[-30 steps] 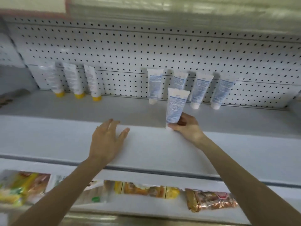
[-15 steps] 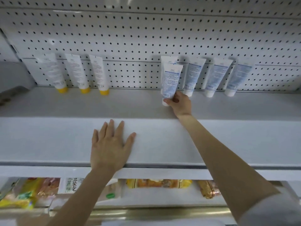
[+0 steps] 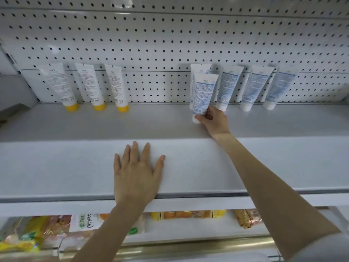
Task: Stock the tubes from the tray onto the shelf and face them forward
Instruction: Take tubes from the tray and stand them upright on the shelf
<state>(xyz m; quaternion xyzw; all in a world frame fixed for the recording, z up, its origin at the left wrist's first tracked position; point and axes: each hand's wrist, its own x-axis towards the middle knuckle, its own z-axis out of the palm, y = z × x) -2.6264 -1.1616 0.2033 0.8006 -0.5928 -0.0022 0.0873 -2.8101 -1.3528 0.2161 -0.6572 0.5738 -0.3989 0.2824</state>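
The step in hand is setting down. The right hand (image 3: 213, 121) grasps a tube (image 3: 203, 91) by its lower end, thumb and fingers curled round it just above the white cap. The tube stands a little out from the pegboard (image 3: 151, 44), directly in front of the leftmost of four blue tubes (image 3: 229, 84) that lean on the board. Whether its cap already rests on the shelf (image 3: 132, 125) I cannot tell.

The left hand (image 3: 136, 174) lies flat and released, fingers spread, on the shelf's front lip, well out from the pegboard and holding nothing.

The tube's long axis is near upright, cap down, crimped end up and tipped slightly toward the pegboard. Fine print and a barcode face outward, so this looks like its back. Three yellow tubes (image 3: 88, 86) lean on the pegboard further left.

The next move likely calls for a twist about the long axis to bring the front forward, then a settled cap and a gentle release, without nudging the tube behind.
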